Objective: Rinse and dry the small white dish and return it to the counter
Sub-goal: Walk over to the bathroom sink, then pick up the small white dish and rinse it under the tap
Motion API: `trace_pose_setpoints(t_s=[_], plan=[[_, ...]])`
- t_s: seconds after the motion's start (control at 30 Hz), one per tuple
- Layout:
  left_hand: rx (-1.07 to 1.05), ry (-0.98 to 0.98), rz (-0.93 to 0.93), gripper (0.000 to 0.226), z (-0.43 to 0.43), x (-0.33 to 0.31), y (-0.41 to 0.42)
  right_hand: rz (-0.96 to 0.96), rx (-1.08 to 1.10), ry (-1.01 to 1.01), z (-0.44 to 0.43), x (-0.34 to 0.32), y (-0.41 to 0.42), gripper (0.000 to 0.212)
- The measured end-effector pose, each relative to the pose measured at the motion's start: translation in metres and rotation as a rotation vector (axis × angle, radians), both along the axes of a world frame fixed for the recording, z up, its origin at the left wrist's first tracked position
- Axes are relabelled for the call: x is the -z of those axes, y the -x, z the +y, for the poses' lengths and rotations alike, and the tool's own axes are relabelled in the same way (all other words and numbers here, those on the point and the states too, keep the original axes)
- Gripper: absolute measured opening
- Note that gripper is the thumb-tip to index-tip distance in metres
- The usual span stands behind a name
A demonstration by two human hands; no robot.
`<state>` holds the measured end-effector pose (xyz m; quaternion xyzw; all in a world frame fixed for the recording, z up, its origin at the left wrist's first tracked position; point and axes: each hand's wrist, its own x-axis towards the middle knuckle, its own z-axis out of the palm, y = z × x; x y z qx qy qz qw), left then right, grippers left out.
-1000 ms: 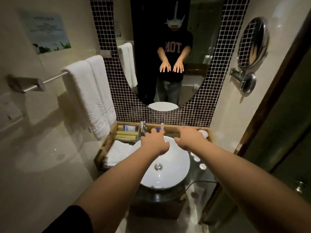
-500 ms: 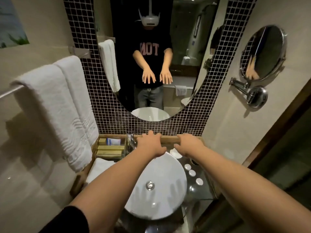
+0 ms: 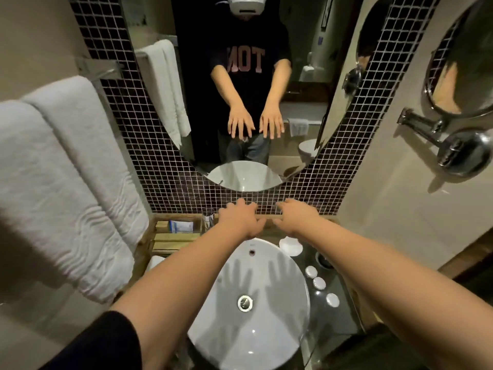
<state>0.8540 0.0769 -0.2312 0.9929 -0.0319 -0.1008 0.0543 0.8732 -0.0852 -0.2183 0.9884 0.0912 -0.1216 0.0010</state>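
The small white dish (image 3: 290, 245) sits on the dark glass counter (image 3: 344, 316), just right of the white basin's (image 3: 248, 327) far rim. My left hand (image 3: 238, 218) and my right hand (image 3: 296, 216) hover side by side, palms down, above the back of the basin, both holding nothing with fingers spread. Their shadows fall inside the bowl. My right hand is a little above and behind the dish, not touching it. The tap is hidden behind my hands.
Two white towels (image 3: 66, 182) hang on a rail at the left. A wooden tray (image 3: 173, 236) with boxes and a glass (image 3: 208, 218) stands behind the basin. Three small white lids (image 3: 319, 283) lie right of the basin. A round shaving mirror (image 3: 458, 76) juts from the right wall.
My view has moved closer to the basin and mirror and tipped downward. Both hands stay outstretched and empty above the back of the basin.
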Motion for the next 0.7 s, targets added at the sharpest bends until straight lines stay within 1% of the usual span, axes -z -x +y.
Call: trace_pose_setpoints(t_s=[0.07,0.17,0.23,0.3,0.4,0.5,0.7], plan=[[-0.050,-0.004,0.008,0.063,0.009,-0.001,-0.019,0.002,-0.022,-0.030,0.002,0.006,-0.022,0.064],[-0.099,-0.009,-0.030,0.062,0.022,0.010,-0.036,0.034,-0.027,-0.063,0.006,0.026,-0.049,0.064],[-0.110,-0.020,-0.037,0.061,0.027,0.031,-0.034,0.074,-0.032,-0.065,0.008,0.042,-0.061,0.062],[-0.107,-0.016,0.007,0.061,0.029,0.059,-0.028,0.117,-0.062,-0.040,0.009,0.062,-0.071,0.063],[-0.052,0.035,0.079,0.066,0.027,0.100,-0.025,0.178,-0.056,-0.040,0.005,0.096,-0.081,0.064],[0.042,0.067,0.084,0.064,0.019,0.132,-0.039,0.239,-0.008,-0.058,-0.004,0.131,-0.084,0.066],[0.143,0.120,0.179,0.065,-0.009,0.204,-0.072,0.342,0.175,-0.044,-0.036,0.193,-0.085,0.065]])
